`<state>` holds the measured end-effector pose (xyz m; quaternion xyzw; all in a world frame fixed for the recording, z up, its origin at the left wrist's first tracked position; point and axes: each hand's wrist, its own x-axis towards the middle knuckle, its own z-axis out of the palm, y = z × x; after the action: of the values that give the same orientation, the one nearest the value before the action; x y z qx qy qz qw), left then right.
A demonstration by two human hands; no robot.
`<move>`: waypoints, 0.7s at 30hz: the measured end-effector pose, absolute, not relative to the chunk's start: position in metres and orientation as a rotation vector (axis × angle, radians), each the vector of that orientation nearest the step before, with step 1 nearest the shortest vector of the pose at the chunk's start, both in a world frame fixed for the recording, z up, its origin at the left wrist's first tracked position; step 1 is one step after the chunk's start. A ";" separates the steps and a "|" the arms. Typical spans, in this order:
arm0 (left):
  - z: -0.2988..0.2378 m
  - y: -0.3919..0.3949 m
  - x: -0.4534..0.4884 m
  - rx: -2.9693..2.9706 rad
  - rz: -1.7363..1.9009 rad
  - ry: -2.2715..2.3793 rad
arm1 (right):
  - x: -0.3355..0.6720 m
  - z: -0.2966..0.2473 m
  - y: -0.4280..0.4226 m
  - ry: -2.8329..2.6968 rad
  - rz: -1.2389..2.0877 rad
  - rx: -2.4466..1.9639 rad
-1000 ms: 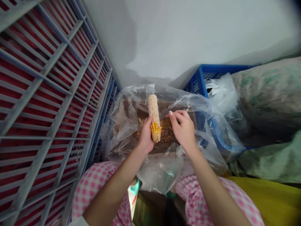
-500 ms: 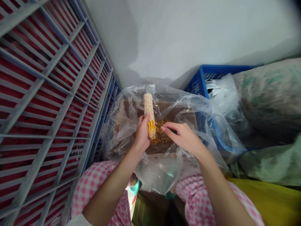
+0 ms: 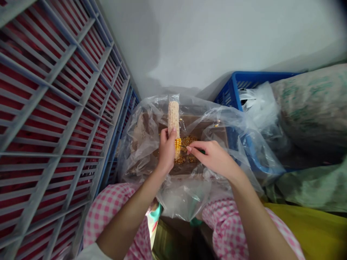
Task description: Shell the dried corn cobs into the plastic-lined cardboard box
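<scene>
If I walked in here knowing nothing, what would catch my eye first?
Probably the corn cob at the centre, held upright in the left hand: mostly bare and pale, with bright yellow kernels near its lower end, where the right hand brings a thin tool. Below it, loose kernels lie in a box lined with clear plastic. A big slatted crate showing red fills the picture's left side.

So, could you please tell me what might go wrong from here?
The thin dark tool in the right hand points toward the corn cob in the left hand, so a slip might jab that hand. Some stray kernels lie apart from the main kernel pile, so others could scatter too.
</scene>
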<state>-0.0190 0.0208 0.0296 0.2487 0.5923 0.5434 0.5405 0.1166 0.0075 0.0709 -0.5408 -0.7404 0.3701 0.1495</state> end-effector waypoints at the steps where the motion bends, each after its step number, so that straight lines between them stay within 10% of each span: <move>1: 0.027 0.019 -0.018 0.636 1.291 1.432 | 0.116 0.070 0.008 -2.133 1.082 -1.542; 21: 0.012 0.015 -0.015 0.691 1.217 1.817 | 0.039 0.016 -0.032 -1.157 1.107 -1.708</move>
<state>-0.0153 0.0152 0.0115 0.2748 0.7220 0.4836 0.4115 0.0393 -0.0323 0.0155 -0.6718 -0.4553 0.4356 0.3894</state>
